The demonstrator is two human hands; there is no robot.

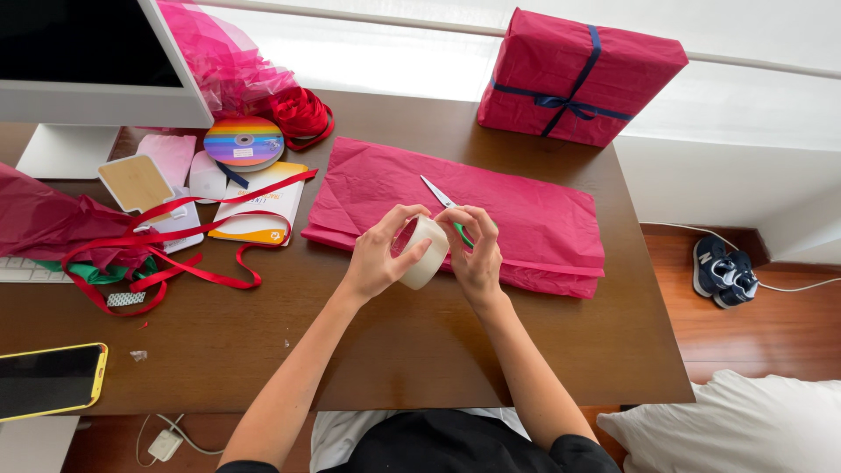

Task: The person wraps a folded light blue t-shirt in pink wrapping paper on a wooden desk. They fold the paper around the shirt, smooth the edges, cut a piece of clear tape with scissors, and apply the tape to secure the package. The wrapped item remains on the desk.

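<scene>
Both hands hold a roll of clear tape (424, 254) above the brown desk (412, 342). My left hand (378, 256) grips the roll's left side. My right hand (476, 252) pinches at its right rim with the fingertips. Just behind the hands lies a flat stack of pink tissue paper (526, 210). A pair of scissors (436, 191) rests on it, its green handle mostly hidden behind my right hand.
A pink-wrapped box with a dark blue ribbon (574, 74) stands at the back right. Red ribbon (188, 254), a rainbow disc (243, 140), cards and crumpled tissue clutter the left. A monitor (88, 61) stands at the back left, a yellow phone (48, 378) lies front left.
</scene>
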